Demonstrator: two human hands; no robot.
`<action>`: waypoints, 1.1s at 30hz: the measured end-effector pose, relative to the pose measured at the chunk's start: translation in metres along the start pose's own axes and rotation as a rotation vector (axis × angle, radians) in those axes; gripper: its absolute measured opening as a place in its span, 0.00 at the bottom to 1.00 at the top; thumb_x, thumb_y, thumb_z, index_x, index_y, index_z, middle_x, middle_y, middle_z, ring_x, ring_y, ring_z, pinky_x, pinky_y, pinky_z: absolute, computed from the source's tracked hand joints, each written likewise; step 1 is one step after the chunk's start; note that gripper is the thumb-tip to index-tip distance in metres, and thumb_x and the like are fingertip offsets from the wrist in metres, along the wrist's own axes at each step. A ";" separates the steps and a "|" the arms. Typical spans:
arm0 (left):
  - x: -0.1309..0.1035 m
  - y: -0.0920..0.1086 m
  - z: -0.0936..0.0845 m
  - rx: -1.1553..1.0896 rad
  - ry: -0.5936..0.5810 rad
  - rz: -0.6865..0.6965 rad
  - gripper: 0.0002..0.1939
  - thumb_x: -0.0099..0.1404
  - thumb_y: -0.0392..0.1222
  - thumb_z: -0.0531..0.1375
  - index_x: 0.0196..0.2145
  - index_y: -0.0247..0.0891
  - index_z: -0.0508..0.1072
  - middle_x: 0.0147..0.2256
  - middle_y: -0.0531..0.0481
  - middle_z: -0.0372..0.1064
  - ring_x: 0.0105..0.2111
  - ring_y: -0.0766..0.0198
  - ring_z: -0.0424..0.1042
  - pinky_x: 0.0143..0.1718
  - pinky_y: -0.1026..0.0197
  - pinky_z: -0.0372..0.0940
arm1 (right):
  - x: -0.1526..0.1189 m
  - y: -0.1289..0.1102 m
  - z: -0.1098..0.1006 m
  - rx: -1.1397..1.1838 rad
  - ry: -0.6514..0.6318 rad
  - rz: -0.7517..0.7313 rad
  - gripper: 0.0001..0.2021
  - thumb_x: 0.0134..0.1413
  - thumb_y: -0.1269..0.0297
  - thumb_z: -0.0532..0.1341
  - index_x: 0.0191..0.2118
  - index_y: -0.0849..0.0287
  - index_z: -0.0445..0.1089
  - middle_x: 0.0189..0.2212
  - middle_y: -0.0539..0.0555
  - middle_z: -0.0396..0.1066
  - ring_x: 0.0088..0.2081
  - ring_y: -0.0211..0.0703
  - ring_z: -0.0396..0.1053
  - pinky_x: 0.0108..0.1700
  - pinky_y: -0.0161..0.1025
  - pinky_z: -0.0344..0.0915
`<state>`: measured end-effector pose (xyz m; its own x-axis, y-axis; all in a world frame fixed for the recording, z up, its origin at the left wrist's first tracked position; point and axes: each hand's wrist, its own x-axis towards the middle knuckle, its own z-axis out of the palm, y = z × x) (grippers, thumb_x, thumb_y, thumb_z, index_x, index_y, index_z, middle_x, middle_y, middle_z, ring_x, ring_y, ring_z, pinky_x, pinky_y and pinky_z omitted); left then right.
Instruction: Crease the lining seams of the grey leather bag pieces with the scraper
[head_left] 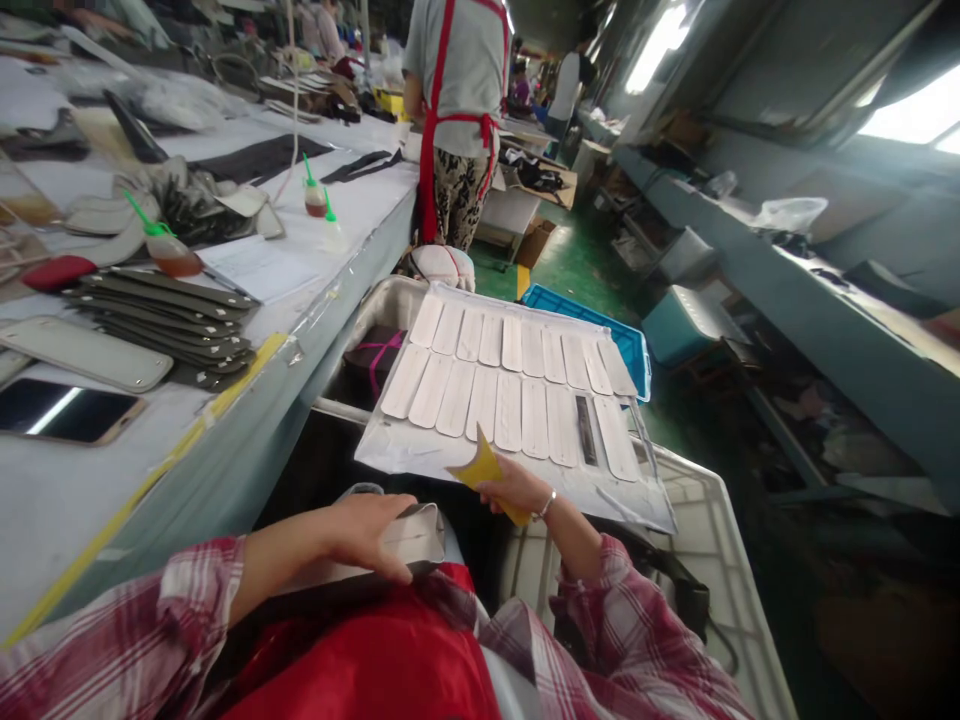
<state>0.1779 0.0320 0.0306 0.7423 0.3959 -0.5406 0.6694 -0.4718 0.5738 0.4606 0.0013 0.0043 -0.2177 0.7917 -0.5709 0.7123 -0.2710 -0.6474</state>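
My left hand (367, 532) lies across a pale panel with a dark edge (417, 538) on my lap, its thumb at the near side and its fingers over the far side. My right hand (517, 488) is closed on a thin, pointed yellow sheet (480, 468). Just beyond it, a white board (390, 456) carries two rows of pale, round-cornered strips (508, 410). One dark narrow strip (586, 430) lies among them near the right end.
On the left table (330, 265) are a phone (64, 411), stacked dark strips (165, 315) and green-tipped glue bottles (171, 250). White crates (697, 490) and a blue crate (637, 350) stand around the board. A person in a red-trimmed apron (457, 110) stands ahead.
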 end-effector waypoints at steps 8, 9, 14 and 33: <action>0.029 -0.007 -0.015 -0.843 -0.289 0.079 0.36 0.60 0.67 0.39 0.52 0.41 0.66 0.49 0.48 0.68 0.47 0.55 0.66 0.48 0.58 0.58 | -0.018 -0.037 0.012 -0.048 -0.313 0.037 0.24 0.54 0.42 0.47 0.36 0.59 0.65 0.18 0.49 0.66 0.15 0.35 0.62 0.18 0.33 0.58; 0.031 -0.006 -0.014 -0.919 -0.305 0.053 0.37 0.60 0.68 0.38 0.51 0.40 0.67 0.47 0.49 0.69 0.46 0.55 0.67 0.47 0.59 0.59 | -0.013 -0.042 0.013 -0.168 -0.265 -0.019 0.23 0.54 0.43 0.48 0.36 0.59 0.66 0.21 0.51 0.68 0.17 0.36 0.64 0.21 0.33 0.59; 0.035 -0.006 -0.013 -0.910 -0.285 0.016 0.36 0.59 0.69 0.41 0.46 0.40 0.72 0.43 0.50 0.71 0.44 0.55 0.67 0.48 0.59 0.58 | 0.006 -0.062 0.023 -0.597 -0.001 -0.100 0.18 0.60 0.56 0.46 0.33 0.59 0.69 0.31 0.57 0.72 0.34 0.44 0.70 0.33 0.35 0.61; 0.037 -0.020 -0.003 -1.470 -0.436 -0.069 0.43 0.54 0.73 0.39 0.45 0.35 0.70 0.37 0.44 0.73 0.36 0.59 0.71 0.41 0.59 0.61 | 0.016 -0.080 0.055 -0.726 0.280 -0.089 0.24 0.62 0.53 0.42 0.31 0.59 0.71 0.29 0.59 0.73 0.32 0.47 0.71 0.33 0.39 0.62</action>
<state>0.1924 0.0584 0.0008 0.8194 0.0050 -0.5732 0.3310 0.8123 0.4803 0.3628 0.0057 0.0189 -0.1863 0.9286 -0.3210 0.9792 0.1490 -0.1374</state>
